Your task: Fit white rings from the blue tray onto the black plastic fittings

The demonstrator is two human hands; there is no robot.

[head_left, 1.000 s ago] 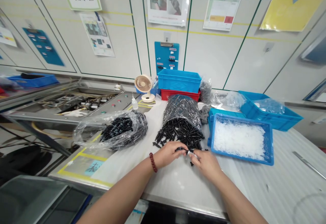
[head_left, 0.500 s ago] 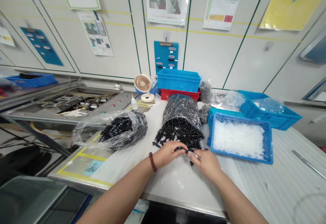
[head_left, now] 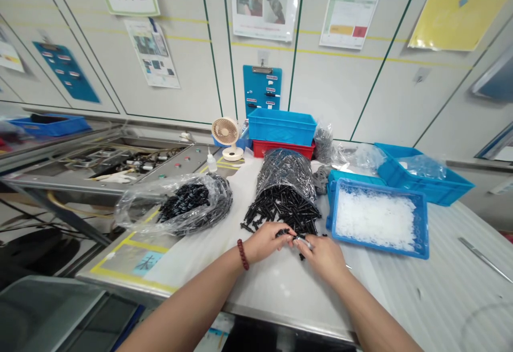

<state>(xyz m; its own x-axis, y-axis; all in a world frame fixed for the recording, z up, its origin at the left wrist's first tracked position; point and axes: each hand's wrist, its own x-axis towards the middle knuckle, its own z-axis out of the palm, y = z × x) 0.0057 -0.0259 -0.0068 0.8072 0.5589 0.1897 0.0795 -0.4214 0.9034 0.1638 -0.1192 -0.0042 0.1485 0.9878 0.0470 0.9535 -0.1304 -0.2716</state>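
Observation:
My left hand (head_left: 266, 242), with a beaded bracelet at the wrist, is closed on a small black plastic fitting (head_left: 282, 232). Close against it, my right hand (head_left: 326, 256) pinches a slim silver tool (head_left: 308, 243), whose thin metal end shows below the palm; its exact kind is hard to make out. The tool's near end meets the fitting between my fingertips. Just beyond both hands, a pile of similar black fittings (head_left: 285, 208) spills from a clear plastic bag (head_left: 285, 169) onto the white-covered table.
On the right, a blue tray (head_left: 421, 229) holds many small white translucent pieces. An open bag of black parts (head_left: 188, 202) lies left. Behind stand a blue bin (head_left: 281, 127) on a red one, a small fan (head_left: 225, 132) and a dropper bottle (head_left: 211, 161). A metal strip (head_left: 483, 257) lies far right.
Both hands stay together at nearly the same spot, with only slight finger movement around the fitting and the tool. The view has shifted a little.

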